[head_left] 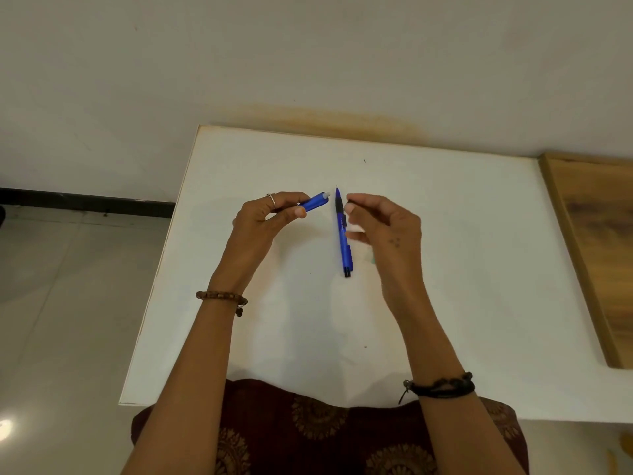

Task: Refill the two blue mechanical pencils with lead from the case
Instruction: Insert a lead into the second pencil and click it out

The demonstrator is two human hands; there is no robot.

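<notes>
One blue mechanical pencil (313, 202) is held above the white table (445, 269) by my left hand (267, 217). Its fingers and thumb curl round the barrel, and the white end points right. The second blue pencil (343, 240) lies on the table between my hands, with its tip pointing away and its black cap towards me. My right hand (383, 228) hovers just right of it. Thumb and forefinger pinch something small and dark, too tiny to identify. A pale object (371, 258) shows under this hand, mostly hidden.
The table's left edge (161, 255) drops to a tiled floor. A wooden board (596, 255) lies along the table's right side. The wall stands directly behind the far edge. My lap in dark patterned cloth (318, 433) is at the near edge.
</notes>
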